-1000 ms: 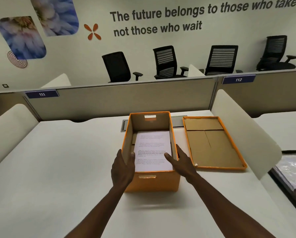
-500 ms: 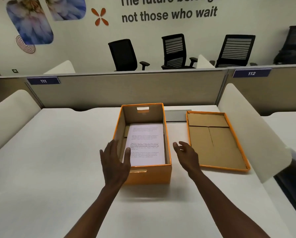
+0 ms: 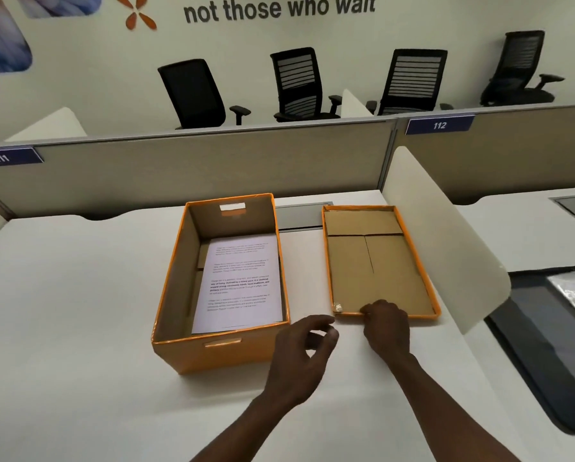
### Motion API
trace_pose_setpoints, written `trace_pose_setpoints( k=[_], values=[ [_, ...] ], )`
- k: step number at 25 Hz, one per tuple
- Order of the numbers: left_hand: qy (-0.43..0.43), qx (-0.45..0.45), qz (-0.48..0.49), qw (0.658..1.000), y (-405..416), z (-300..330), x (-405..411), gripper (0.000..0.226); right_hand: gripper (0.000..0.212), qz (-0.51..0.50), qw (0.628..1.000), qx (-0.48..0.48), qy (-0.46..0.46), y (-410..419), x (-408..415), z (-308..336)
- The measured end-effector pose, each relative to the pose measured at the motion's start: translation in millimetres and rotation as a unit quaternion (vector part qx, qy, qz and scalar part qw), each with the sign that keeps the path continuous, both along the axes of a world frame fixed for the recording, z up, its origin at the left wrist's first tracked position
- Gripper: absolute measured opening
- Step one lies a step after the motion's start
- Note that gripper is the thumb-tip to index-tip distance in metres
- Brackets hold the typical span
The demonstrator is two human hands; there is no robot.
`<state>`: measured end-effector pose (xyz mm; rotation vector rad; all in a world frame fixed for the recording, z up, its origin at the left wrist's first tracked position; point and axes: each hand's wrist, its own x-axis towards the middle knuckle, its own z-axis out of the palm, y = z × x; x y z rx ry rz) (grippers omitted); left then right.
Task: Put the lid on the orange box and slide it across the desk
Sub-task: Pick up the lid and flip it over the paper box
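Observation:
The orange box (image 3: 212, 356) stands open on the white desk (image 3: 62, 311), with printed sheets of paper (image 3: 239, 281) lying flat inside. Its lid (image 3: 373, 261) lies upside down to the right, brown inside facing up. My right hand (image 3: 384, 326) has its fingers curled over the lid's near edge, gripping the rim. My left hand (image 3: 299, 348) hovers just right of the box's near right corner, fingers loosely bent and apart, holding nothing.
A white rounded divider panel (image 3: 446, 235) stands just right of the lid. A grey partition (image 3: 212, 168) closes the desk's far side, with a cable tray cover (image 3: 299, 213) in front. A dark tray (image 3: 553, 345) sits on the neighbouring desk.
Both hands left the box and moved right. My right hand went from the desk beside the box to the lid's near edge and closed on it; the left followed past the box corner.

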<state>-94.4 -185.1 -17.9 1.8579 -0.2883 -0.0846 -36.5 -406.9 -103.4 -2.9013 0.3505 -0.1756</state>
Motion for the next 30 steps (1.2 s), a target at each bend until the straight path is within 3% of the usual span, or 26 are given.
trace_pose_setpoints(
  k=[2, 5, 7, 8, 10, 11, 14, 22, 26, 30],
  values=[
    [0.128, 0.005, 0.0, 0.992, -16, -11, 12, 0.022, 0.019, -0.002, 0.997, 0.055, -0.051, 4, -7, 2],
    [0.283, 0.001, 0.055, 0.958, -36, -29, 37, 0.061, 0.014, -0.012, 0.978, 0.167, -0.125, 10, -24, 4],
    [0.344, -0.027, 0.084, 0.935, -50, -36, 54, 0.075, 0.013, -0.011, 0.965, 0.223, -0.138, 13, -35, 8],
    [0.365, -0.053, 0.095, 0.925, -55, -38, 61, 0.071, 0.013, -0.007, 0.96, 0.246, -0.135, 12, -39, 11],
    [0.379, -0.115, 0.091, 0.914, -62, -40, 72, 0.038, 0.013, 0.003, 0.949, 0.296, -0.112, 10, -45, 21],
    [0.376, -0.139, 0.086, 0.912, -62, -40, 73, 0.023, 0.014, 0.002, 0.94, 0.328, -0.098, 8, -46, 28],
    [0.346, -0.177, 0.066, 0.919, -59, -34, 66, 0.018, 0.025, -0.015, 0.92, 0.378, -0.099, -1, -42, 56],
    [0.208, -0.151, 0.067, 0.964, -73, 7, 30, 0.036, 0.053, -0.051, 0.912, 0.357, -0.194, 12, 25, 141],
    [0.096, -0.089, 0.079, 0.988, -72, 19, 16, 0.042, 0.041, -0.058, 0.882, 0.368, -0.288, 28, 33, 161],
    [0.05, -0.082, 0.069, 0.993, -69, 31, 10, 0.047, 0.028, -0.064, 0.839, 0.412, -0.35, 38, 19, 176]
  ],
)
